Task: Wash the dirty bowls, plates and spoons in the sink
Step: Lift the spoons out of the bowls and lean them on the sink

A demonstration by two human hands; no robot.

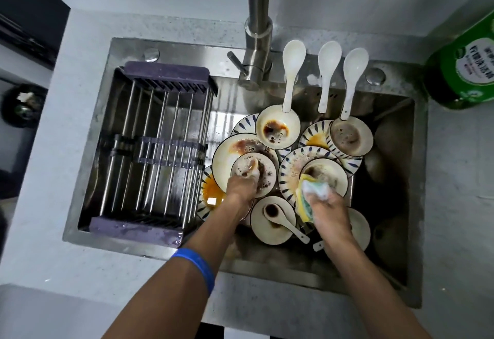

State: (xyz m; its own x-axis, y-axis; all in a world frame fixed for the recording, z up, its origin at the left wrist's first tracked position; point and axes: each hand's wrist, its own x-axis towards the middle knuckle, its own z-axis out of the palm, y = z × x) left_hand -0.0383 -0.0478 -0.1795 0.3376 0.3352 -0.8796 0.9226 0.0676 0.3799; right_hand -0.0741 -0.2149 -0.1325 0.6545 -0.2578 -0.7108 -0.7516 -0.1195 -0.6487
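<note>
Left hand pinching a soapy white ceramic spoon over the small stained bowl, sink's middle. Right hand clutching soft yellow-green sponge. Probably slick, brittle; best gripped by the handle.

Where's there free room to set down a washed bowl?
The drying rack over the sink's left half holds nothing. The sink's right half is crowded with stacked bowls, plates and both hands; three spoons take up the back ledge beside the tap.
</note>
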